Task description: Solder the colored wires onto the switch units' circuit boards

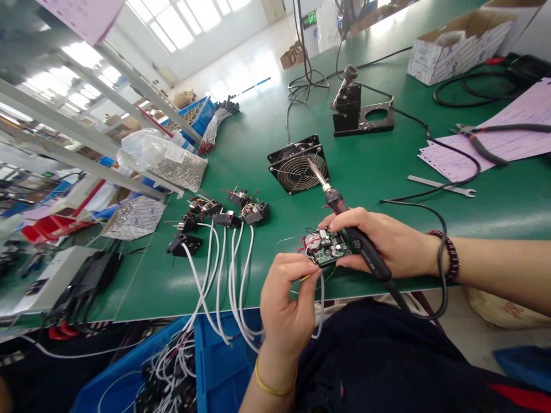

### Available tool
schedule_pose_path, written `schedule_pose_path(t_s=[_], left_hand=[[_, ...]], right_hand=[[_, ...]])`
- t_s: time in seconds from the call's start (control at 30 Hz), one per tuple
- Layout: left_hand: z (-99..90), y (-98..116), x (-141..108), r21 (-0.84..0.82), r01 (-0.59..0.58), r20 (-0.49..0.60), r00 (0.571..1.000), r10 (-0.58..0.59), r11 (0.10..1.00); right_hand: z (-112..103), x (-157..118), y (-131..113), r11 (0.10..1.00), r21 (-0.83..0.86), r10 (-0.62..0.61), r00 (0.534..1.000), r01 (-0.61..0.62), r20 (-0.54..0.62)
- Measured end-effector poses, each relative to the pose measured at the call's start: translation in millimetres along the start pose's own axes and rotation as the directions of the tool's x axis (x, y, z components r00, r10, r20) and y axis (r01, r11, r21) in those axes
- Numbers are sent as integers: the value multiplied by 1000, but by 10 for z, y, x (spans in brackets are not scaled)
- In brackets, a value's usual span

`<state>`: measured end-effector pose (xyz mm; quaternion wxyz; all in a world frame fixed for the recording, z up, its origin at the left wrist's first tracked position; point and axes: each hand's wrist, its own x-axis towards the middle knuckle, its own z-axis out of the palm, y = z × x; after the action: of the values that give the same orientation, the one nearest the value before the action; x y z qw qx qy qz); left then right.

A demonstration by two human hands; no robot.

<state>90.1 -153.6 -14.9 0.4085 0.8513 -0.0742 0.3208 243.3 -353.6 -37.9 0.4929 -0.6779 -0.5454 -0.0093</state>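
Note:
A soldering iron rests in my right hand, its metal tip pointing up and away toward the fan. The same hand's thumb and fingers also steady a small green circuit board in a dark housing, at the table's front edge. My left hand is closed in a pinch at the board's near left corner, on thin wires at the end of a white cable. Fine red wires rise from the board's left side. Fingers hide the exact wire ends.
Behind the board stands a black fan; an iron stand is farther back. To the left lie several similar dark units with white cables hanging over the edge into a blue bin. A wrench, pliers and papers lie right.

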Motion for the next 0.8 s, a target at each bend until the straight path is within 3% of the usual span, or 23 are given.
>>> schedule_pose_path(t_s=[0.1,0.17,0.3,0.47,0.63,0.8], left_hand=[[-19,84,130,197,-129,110,988,109,972],[-17,115,224,251,-159,152,981,123,955],[6,105,389,183,-47,169,986,15,982],[8,121,513,149,148,157,973,-171,978],[-2,175,567,171,116,181,972,-147,978],[-3,151,565,116,207,168,960,-225,971]], right_hand=[[15,21,-20,1000,-4,-23,1000,23,-16],[15,36,-35,999,-14,-42,999,42,-23],[-59,69,-67,996,-44,-76,996,74,-39],[-246,118,-133,967,-153,-225,963,202,-149],[-298,127,-216,919,-210,-356,932,335,-68],[-268,112,-236,903,-297,-338,940,310,-47]])
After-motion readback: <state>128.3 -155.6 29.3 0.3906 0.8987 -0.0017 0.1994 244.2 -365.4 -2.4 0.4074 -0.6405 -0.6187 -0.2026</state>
